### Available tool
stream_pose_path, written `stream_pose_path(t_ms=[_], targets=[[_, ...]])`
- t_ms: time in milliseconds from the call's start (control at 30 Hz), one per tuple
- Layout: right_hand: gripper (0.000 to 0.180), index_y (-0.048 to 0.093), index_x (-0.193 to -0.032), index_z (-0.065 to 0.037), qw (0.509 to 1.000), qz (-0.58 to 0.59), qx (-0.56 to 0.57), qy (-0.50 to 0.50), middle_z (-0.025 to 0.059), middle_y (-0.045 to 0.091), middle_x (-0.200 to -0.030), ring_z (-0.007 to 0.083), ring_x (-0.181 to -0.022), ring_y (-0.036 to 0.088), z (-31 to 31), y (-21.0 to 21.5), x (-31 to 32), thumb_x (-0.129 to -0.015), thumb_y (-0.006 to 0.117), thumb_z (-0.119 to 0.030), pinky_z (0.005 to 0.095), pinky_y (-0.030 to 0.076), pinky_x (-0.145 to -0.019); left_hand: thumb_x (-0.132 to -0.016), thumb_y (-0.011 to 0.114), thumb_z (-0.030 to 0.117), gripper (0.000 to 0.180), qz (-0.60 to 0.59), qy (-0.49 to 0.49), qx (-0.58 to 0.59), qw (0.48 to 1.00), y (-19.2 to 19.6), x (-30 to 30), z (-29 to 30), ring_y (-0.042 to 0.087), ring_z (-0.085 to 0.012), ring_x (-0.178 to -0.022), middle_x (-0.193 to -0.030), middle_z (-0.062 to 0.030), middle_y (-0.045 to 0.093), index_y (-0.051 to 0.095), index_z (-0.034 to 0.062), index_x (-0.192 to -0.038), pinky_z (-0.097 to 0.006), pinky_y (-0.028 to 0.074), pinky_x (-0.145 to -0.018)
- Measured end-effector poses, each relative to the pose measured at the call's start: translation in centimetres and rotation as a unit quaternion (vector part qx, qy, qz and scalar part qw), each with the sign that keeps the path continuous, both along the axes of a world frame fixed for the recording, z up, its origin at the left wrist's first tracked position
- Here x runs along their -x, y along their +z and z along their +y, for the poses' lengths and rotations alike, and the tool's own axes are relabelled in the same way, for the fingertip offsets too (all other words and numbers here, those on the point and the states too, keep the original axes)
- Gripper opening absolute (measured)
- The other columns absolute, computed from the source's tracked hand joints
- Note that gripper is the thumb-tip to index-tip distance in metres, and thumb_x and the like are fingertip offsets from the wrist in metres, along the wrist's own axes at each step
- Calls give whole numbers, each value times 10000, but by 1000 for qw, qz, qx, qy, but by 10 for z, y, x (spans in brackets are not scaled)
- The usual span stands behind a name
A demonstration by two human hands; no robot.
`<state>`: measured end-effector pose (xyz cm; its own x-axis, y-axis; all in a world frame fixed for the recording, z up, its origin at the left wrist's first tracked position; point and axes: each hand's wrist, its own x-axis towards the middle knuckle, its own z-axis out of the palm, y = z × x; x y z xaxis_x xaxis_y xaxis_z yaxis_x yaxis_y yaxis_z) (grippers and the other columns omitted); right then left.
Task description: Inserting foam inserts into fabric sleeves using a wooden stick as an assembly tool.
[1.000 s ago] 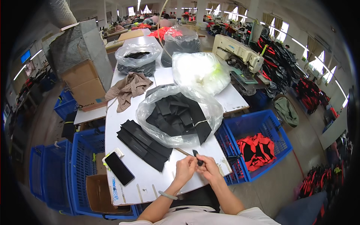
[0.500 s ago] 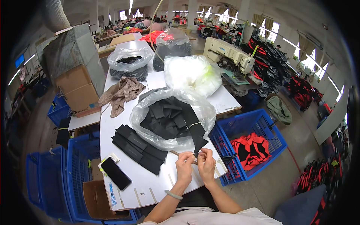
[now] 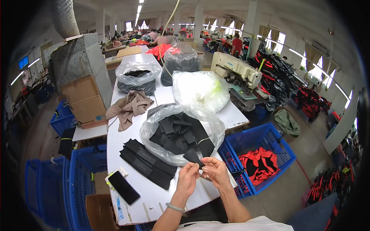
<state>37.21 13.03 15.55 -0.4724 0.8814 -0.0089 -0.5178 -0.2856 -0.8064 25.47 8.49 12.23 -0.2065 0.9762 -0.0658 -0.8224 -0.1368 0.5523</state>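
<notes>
Left hand (image 3: pixel 187 179): I've got its fingertips pinched on the black strap piece (image 3: pixel 197 161), just left of the right fingers.
Right hand (image 3: pixel 216 172): fingers curled, thumb and forefinger pinching the same strap's lower end, touching the left hand.
Just changed: a second ago both hands sat lower at the table (image 3: pixel 131 96) edge with a thin tool; now they're raised to the clear bag (image 3: pixel 181 133), no tool visible.
Meaning: I judge we're on picking up a fresh piece.
Left of fingers: stack of black strips (image 3: pixel 146 161), phone (image 3: pixel 123 187).
Right of fingers: blue crate (image 3: pixel 266 154).
</notes>
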Motion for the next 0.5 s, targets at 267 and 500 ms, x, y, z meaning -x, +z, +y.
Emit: stream_pose_path(t_ms=[267, 500], targets=[[380, 548, -1101, 17, 936, -187, -231, -191, 24, 579, -878, 1, -686, 480, -20, 2, 28, -730, 573, 96, 126, 356, -566, -874, 624, 158, 165, 182, 121, 7, 976, 15, -14, -4, 382, -30, -492, -591, 41, 471, 531, 54, -785, -188, 286, -443], [410, 504, -1112, 25, 981, -20, -78, -176, 85, 601, -916, 38, -505, 474, -13, 7, 43, -713, 535, 115, 164, 351, -412, -888, 613, 182, 220, 182, 103, 12, 978, 22, 2, -1, 335, -8, -466, -567, 55, 435, 486, 66, -750, -173, 249, -415]])
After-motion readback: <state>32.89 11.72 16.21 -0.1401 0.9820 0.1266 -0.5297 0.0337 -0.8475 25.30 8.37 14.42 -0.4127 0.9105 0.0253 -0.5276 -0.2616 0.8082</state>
